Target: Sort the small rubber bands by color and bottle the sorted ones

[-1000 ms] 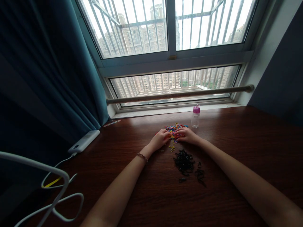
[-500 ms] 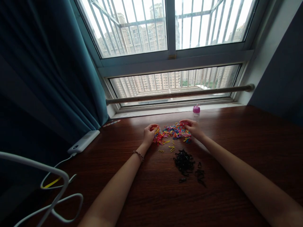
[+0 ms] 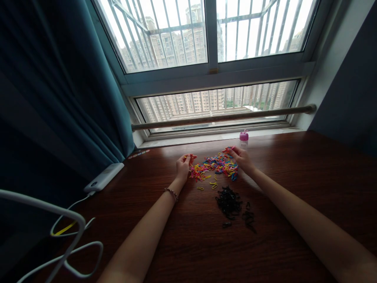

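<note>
Small colourful rubber bands (image 3: 219,164) lie in a loose, spread-out pile on the dark wooden table. My left hand (image 3: 183,168) is at the pile's left end, raised slightly, its fingers closed around a few reddish and yellow bands. At the upper right end, my right hand (image 3: 242,159) pinches some red and pink bands between thumb and fingertips. Closer to me sits a heap of black rubber bands (image 3: 228,202), with a smaller black cluster (image 3: 249,218) to its right. A few stray yellow bands (image 3: 213,185) rest between the coloured pile and the black heap.
Behind my right hand stands a small clear bottle with a pink lid (image 3: 244,136). A white power bank (image 3: 105,177) with a white cable (image 3: 73,212) lies on the left, beside the blue curtain (image 3: 114,129). A rail (image 3: 218,118) crosses the barred window.
My left hand has drawn back a little to the left, off the pile. My right hand has shifted slightly up, with red and pink bands now showing at its fingertips.
</note>
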A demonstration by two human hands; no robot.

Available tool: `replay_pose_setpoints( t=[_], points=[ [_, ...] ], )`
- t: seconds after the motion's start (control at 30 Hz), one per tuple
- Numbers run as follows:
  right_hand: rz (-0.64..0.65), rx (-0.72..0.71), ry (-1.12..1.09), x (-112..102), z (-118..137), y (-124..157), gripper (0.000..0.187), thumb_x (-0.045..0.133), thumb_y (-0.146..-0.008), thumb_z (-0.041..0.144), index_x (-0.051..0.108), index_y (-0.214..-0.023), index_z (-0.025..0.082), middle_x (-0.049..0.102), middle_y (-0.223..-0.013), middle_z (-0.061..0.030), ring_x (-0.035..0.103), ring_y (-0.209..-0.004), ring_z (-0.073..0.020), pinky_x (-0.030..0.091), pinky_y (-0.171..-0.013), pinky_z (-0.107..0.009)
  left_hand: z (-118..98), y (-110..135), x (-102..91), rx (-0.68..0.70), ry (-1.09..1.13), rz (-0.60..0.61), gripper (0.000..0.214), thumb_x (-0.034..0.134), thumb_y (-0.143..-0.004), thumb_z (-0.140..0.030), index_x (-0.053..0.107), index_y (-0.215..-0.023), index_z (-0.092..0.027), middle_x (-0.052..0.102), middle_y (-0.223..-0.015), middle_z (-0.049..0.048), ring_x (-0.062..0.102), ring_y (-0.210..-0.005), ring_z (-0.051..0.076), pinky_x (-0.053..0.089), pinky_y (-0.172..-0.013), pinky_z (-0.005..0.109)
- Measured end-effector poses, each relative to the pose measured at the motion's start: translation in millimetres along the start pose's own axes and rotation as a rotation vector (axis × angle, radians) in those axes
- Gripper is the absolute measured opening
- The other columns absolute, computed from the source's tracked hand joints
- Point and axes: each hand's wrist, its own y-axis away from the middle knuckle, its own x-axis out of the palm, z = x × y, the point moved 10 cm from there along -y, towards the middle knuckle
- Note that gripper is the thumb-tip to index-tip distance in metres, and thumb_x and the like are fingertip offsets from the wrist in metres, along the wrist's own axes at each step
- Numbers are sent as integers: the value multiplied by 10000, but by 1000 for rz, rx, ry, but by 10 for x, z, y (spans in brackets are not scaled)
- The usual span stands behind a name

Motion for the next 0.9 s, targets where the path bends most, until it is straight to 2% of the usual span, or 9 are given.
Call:
replay_pose_setpoints(
  t=[0.13,0.23,0.37,0.47,0.57,0.63,0.7,0.8,0.9],
  points=[
    [21,-2,36,27,10,12,381,499,-776,483,650,-877,148,674,-857,-82,613,-843,-201,498,-748,-325,-25,2,15,10,-13,8,324,499,-762,-393,593,-842,-94,681,-800,115,638,-807,184,483,-754,316],
    [29,-10,51,32,-10,6,392,483,-786,479,664,-905,151,675,-891,-88,611,-864,-212,497,-747,-335,-78,23,33,42,-152,25,372,429,-793,-409,612,-853,-91,680,-827,121,623,-838,197,482,-755,329],
    [98,-25,131,102,-54,10,362,482,-795,444,661,-950,170,664,-965,-82,600,-915,-220,473,-811,-364,-182,71,106,138,-406,101,285,475,-743,-266,626,-946,-135,657,-973,91,588,-925,209,467,-810,343],
    [256,-95,291,291,-86,86,314,537,-774,383,641,-1013,209,624,-1071,-74,550,-1022,-225,411,-905,-395,-193,118,221,178,-542,231,369,541,-634,-151,627,-992,-173,646,-1012,55,589,-918,215,461,-839,340],
    [423,-231,491,524,-115,234,324,600,-736,309,621,-1054,252,552,-1190,-63,462,-1131,-240,307,-986,-440,-126,208,403,174,-591,442,398,585,-587,-131,643,-977,-186,647,-1006,47,598,-905,219,472,-832,328],
    [492,-288,574,635,-144,315,300,605,-734,274,629,-1033,264,563,-1175,-52,474,-1108,-241,293,-983,-456,-88,282,506,167,-578,557,386,596,-604,-150,639,-986,-178,645,-1011,53,601,-907,212,480,-823,319],
    [525,-309,584,691,-148,353,228,602,-736,253,659,-956,247,618,-1075,-49,529,-1024,-223,340,-945,-427,-86,335,572,180,-565,614,356,597,-640,-186,631,-993,-165,647,-1001,61,603,-901,198,482,-825,319],
    [491,-276,509,653,-111,321,121,591,-734,233,683,-804,198,662,-865,-50,594,-843,-184,438,-811,-335,-140,343,588,233,-568,592,283,624,-654,-247,651,-922,-160,666,-927,61,613,-851,186,490,-806,319],
    [313,-212,443,449,-56,210,124,560,-738,221,676,-750,181,659,-764,-41,604,-737,-167,467,-711,-297,-156,267,503,215,-535,487,236,639,-648,-288,665,-848,-164,680,-836,55,627,-762,183,518,-719,312]
  ],
)
